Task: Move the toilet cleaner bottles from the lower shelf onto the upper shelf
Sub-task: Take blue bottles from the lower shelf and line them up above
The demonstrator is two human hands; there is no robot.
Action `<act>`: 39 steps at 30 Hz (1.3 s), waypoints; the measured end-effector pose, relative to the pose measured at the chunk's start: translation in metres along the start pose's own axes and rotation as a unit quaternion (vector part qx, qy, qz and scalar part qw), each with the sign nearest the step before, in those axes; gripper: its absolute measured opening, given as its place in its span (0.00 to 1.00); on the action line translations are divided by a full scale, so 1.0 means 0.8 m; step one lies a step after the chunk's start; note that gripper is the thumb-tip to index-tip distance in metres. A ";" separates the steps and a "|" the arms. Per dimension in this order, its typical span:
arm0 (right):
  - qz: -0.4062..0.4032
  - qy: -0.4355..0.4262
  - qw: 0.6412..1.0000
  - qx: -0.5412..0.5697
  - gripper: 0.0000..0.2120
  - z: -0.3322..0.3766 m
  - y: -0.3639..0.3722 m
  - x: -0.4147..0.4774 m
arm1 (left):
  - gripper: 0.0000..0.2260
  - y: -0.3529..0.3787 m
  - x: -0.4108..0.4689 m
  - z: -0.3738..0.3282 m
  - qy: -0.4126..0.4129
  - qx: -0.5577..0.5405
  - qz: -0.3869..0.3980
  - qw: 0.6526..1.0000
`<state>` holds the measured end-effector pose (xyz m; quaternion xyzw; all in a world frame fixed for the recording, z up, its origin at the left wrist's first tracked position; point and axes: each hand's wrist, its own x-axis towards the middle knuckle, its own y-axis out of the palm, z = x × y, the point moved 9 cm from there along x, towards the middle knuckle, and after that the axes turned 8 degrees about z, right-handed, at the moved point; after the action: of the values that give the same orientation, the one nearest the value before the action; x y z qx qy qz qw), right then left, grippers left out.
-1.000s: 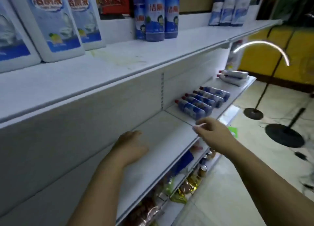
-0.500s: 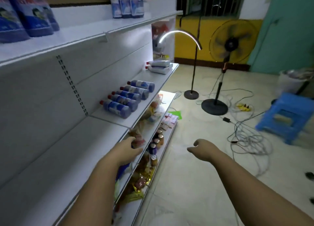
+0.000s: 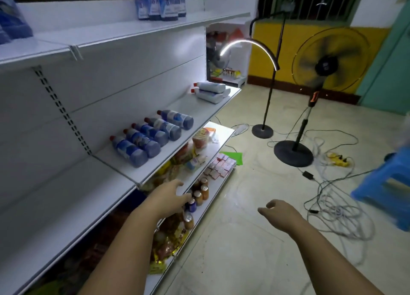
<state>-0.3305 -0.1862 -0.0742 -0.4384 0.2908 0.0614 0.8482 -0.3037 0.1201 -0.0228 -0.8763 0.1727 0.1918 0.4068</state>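
Several blue toilet cleaner bottles (image 3: pixel 150 137) with red caps lie side by side on the lower shelf (image 3: pixel 195 108). Two white bottles (image 3: pixel 210 90) lie stacked at that shelf's far end. Upright bottles (image 3: pixel 160 1) stand on the upper shelf (image 3: pixel 124 31). My left hand (image 3: pixel 169 196) hovers empty, fingers apart, just below and in front of the lower shelf's edge, short of the blue bottles. My right hand (image 3: pixel 276 212) hangs over the floor, loosely curled and holding nothing.
Below the lower shelf sit snack packets (image 3: pixel 168 239), cans (image 3: pixel 199 192) and small boxes (image 3: pixel 221 166). On the floor stand an arc lamp (image 3: pixel 263 130), a pedestal fan (image 3: pixel 328 66) and tangled cables (image 3: pixel 341 212). A blue stool (image 3: pixel 386 183) is at right.
My view has swung right along the shelving toward the room. Both hands have come off the lower shelf; the left is now in front of its edge, the right out over the floor.
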 end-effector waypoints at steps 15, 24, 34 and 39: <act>-0.002 0.019 1.000 -0.020 0.23 0.053 -0.125 0.188 | 0.26 -0.046 0.228 -0.111 0.031 0.002 0.050 0.998; 0.044 -0.076 0.995 -0.050 0.20 0.125 -0.191 0.329 | 0.21 -0.070 0.291 -0.141 -0.068 -0.016 0.013 0.997; 0.178 -0.215 0.951 -0.132 0.17 0.283 -0.128 0.390 | 0.25 -0.116 0.256 -0.036 -0.209 -0.130 -0.119 0.962; 0.181 -0.244 0.939 -0.159 0.16 0.362 -0.106 0.408 | 0.23 -0.148 0.279 0.000 -0.202 -0.182 -0.148 0.951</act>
<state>0.0960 -0.0617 -0.0636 -0.4791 0.1357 0.3646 0.7868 -0.0558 0.1593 -0.0527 -0.8941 -0.0824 0.3309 0.2905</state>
